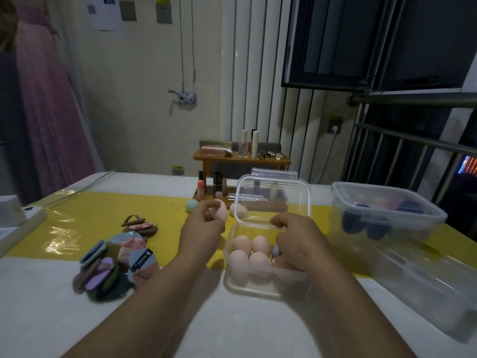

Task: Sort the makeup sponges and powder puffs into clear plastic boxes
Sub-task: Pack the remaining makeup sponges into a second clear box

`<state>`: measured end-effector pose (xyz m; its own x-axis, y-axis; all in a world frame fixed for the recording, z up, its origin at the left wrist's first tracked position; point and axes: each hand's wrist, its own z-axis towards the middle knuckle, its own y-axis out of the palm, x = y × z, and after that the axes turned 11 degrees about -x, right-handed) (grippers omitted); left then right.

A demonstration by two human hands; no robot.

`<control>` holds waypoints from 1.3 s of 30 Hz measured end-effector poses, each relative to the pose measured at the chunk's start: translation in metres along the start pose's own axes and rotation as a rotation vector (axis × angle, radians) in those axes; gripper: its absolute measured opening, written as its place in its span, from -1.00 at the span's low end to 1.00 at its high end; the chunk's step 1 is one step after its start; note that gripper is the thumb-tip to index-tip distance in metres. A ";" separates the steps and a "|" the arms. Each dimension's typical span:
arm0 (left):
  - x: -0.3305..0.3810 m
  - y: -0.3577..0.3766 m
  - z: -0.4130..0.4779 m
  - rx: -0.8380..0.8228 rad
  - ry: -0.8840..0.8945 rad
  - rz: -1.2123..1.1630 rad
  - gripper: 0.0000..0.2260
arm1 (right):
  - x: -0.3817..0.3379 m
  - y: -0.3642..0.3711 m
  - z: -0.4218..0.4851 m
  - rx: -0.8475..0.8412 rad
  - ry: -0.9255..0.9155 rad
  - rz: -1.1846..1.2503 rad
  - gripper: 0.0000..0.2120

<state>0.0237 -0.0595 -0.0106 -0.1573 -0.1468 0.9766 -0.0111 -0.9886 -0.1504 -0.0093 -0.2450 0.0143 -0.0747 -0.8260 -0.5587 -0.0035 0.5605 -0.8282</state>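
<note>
Bare forearms (144, 306) lie across the white counter (232, 326). Left hand (204, 226), at ten o'clock of the small clear box (258, 290), pinches a pink sponge (219, 211) in its fingertips, clear of the counter. Right hand (299, 236) sits over the box's two o'clock corner, fingers curled; cannot tell whether it grips anything. Lid (273, 197) stands up at twelve. Four peach sponges (259, 259) inside, packed touching. Powder puffs (108, 270) heaped at nine. Judgement: sponge light, soft, springy. Hold lightly round its fat middle; it may need nudging into the gap.
</note>
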 end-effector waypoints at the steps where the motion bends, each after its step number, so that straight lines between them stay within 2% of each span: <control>1: 0.003 0.003 -0.006 -0.039 0.050 -0.028 -0.60 | 0.001 0.000 0.000 -0.005 -0.008 0.025 -0.44; 6: 0.000 0.015 -0.021 -0.238 0.205 0.182 -0.63 | 0.001 -0.006 -0.003 0.090 -0.143 0.249 -0.82; 9: -0.004 0.020 -0.022 -0.300 0.224 0.267 -0.63 | 0.000 -0.009 -0.004 0.100 -0.248 0.409 -0.86; 12: -0.002 0.020 -0.023 -0.349 0.222 0.227 -0.61 | 0.000 -0.009 -0.007 -0.045 -0.266 0.518 -0.82; 16: -0.004 0.018 -0.023 -0.410 0.194 0.100 -0.50 | 0.000 -0.008 -0.007 -0.028 -0.241 0.493 -0.71; 19: -0.005 0.016 -0.022 -0.314 0.169 0.123 -0.56 | 0.000 -0.012 -0.009 0.020 -0.202 0.443 -0.62; 23: -0.007 0.018 -0.024 -0.215 0.000 0.054 -0.73 | 0.000 -0.022 -0.015 0.032 -0.165 0.391 -0.81; 25: -0.007 0.019 -0.028 -0.202 -0.074 0.008 -0.79 | 0.002 -0.027 -0.015 0.018 -0.134 0.334 -0.84; 31: -0.014 0.018 -0.025 -0.117 -0.065 0.041 -0.82 | 0.006 -0.032 -0.013 0.026 -0.045 0.219 -0.84; 35: -0.012 0.014 -0.022 -0.124 -0.078 0.070 -0.80 | 0.004 -0.030 -0.012 0.059 0.022 0.076 -0.76; 39: -0.011 0.012 -0.020 -0.134 -0.075 0.122 -0.80 | -0.005 -0.026 -0.012 -0.023 0.089 -0.137 -0.72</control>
<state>0.0059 -0.0693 -0.0264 -0.0915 -0.2721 0.9579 -0.1289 -0.9506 -0.2823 -0.0209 -0.2550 0.0395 -0.1601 -0.8866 -0.4339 -0.0429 0.4455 -0.8943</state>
